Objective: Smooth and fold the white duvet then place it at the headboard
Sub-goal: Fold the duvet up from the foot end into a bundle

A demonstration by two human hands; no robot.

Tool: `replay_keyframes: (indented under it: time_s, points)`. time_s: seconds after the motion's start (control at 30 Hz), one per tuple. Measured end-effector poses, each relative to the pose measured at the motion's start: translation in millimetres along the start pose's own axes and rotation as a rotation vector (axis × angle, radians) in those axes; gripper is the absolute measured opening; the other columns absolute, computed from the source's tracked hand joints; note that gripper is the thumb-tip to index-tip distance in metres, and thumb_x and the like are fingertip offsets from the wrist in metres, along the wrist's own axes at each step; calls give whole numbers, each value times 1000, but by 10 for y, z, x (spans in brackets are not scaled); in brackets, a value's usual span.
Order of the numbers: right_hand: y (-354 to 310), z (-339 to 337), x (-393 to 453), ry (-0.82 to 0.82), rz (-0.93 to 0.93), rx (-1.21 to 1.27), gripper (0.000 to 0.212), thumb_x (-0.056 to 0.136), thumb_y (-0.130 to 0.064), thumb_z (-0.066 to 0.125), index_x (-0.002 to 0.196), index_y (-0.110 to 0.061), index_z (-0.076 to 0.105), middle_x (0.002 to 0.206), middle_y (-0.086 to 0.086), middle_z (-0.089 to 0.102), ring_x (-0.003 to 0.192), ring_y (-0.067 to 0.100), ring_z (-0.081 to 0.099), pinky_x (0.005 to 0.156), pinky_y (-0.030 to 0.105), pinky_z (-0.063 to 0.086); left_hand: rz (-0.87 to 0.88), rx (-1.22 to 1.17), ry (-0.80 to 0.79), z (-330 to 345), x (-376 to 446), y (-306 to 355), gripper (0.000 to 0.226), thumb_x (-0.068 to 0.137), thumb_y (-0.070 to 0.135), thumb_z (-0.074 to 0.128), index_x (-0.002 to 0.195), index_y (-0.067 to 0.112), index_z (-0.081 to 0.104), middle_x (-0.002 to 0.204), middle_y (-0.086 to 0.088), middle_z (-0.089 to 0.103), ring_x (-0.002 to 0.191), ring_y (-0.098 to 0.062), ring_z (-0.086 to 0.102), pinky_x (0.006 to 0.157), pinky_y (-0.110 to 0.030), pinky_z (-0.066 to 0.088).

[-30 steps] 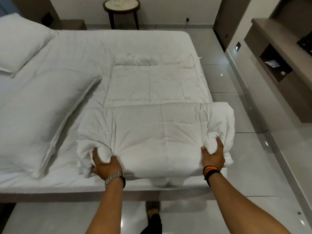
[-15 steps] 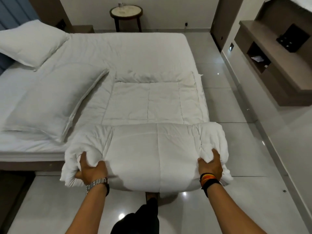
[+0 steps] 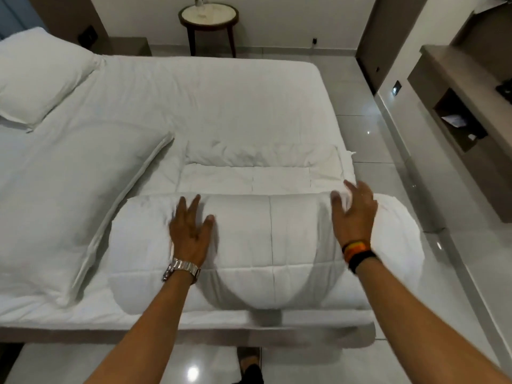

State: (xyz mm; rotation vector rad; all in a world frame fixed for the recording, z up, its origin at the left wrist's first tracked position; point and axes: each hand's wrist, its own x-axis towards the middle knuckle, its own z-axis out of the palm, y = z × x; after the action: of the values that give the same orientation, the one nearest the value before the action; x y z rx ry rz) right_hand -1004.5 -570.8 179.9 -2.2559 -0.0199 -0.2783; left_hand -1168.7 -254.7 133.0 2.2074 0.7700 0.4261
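The white quilted duvet point(image 3: 266, 245) lies as a thick folded roll across the near right part of the bed point(image 3: 210, 101), with a flatter layer of it stretching beyond toward the far side. My left hand point(image 3: 189, 231), wearing a metal watch, presses flat on the top of the roll with fingers spread. My right hand point(image 3: 353, 214), with dark wristbands, rests with straight fingers on the roll's upper right part; it is blurred. The roll's right end overhangs the bed's edge. The headboard point(image 3: 69, 20) is at the far left.
Two white pillows lie on the bed, a large pillow point(image 3: 63, 206) at the near left and a smaller pillow point(image 3: 38, 76) at the far left. A round side table point(image 3: 209, 16) stands beyond the bed. A wall shelf unit point(image 3: 465, 112) runs along the right above the tiled floor point(image 3: 368, 128).
Both hands let go of the bundle's near edge, which they had gripped and lifted. The duvet now lies folded over on the bed, and the hands lie flat on top.
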Motion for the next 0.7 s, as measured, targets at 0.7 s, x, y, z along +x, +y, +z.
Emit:
replay_keyframes:
  time_s: [0.7]
  points:
    - [863,1178,357,-413,38,-822,77,96,-74,18,161,-33,32,171,11,19,159,32,6,119,69,-11,-121,655,-280,692,703,-755,73,98,72,13,163,41,19,174,-7,10,160,-33,-1,122,-62,-12]
